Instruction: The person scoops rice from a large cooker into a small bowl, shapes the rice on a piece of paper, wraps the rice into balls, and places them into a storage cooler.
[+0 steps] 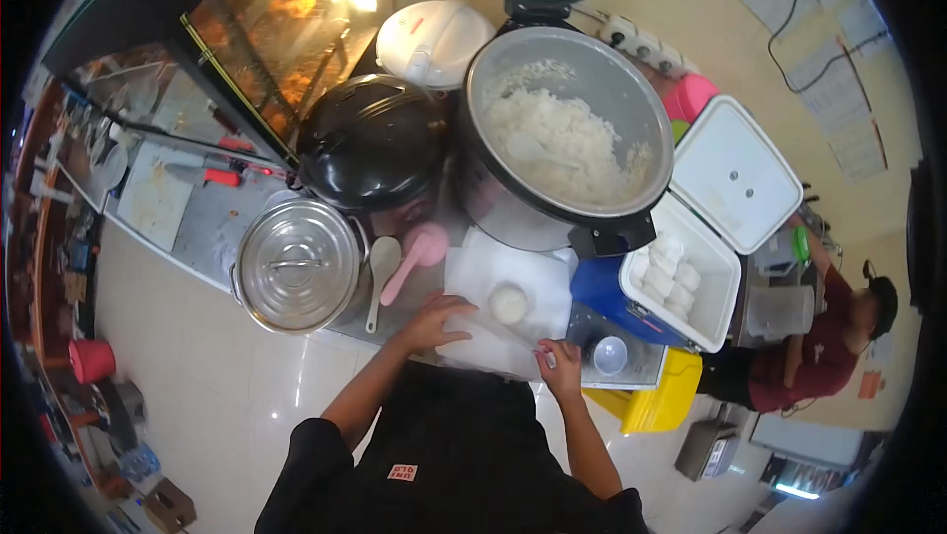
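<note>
A round mound of cooked rice (508, 303) lies on white wrapping paper (473, 268) at the counter's front edge. My left hand (442, 323) rests at the paper's left side, fingers spread, near its raised front edge. With my right hand (560, 364) I pinch the paper's front right part between thumb and fingers. Behind the paper stands a large open rice cooker (481, 201) with cooked rice (555, 134) and a pale scoop in it. To the right, an open blue and white cooler box (729, 286) holds several white wrapped packets (669, 279). A small bowl (610, 355) sits right of my right hand.
Left of the paper lie a pink ladle (423, 245) and a white rice paddle (385, 260), beside a lidded steel pot (300, 264). A black rice cooker (373, 142) stands behind. A knife (214, 176) lies farther left. A co-worker (814, 349) stands at right, behind a yellow bin (662, 393).
</note>
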Tool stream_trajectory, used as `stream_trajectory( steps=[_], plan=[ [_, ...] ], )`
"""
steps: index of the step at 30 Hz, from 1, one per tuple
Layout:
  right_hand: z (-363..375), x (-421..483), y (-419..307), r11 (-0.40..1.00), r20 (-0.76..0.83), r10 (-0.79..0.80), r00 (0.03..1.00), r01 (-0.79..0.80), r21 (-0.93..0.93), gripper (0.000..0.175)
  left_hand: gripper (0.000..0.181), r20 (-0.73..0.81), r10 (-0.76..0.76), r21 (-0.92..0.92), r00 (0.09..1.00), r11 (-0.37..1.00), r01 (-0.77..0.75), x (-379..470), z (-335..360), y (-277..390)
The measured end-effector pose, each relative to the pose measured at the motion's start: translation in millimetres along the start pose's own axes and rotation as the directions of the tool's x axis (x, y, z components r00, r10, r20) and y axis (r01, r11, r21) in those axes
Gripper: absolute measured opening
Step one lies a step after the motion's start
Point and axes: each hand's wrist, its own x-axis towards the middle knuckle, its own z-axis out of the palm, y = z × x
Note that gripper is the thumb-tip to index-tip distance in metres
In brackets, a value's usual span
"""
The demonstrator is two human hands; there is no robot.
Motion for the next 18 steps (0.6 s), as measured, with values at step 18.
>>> stream_trajectory(
  steps=[18],
  plan=[
    [-3.3,-9.5,6.1,0.981,0.256,-0.151,0.955,0.113,0.157,0.066,0.049,0.389,0.071,0.265,0.919,0.946,-0.185,-12.1,-11.4,-40.1]
  ],
)
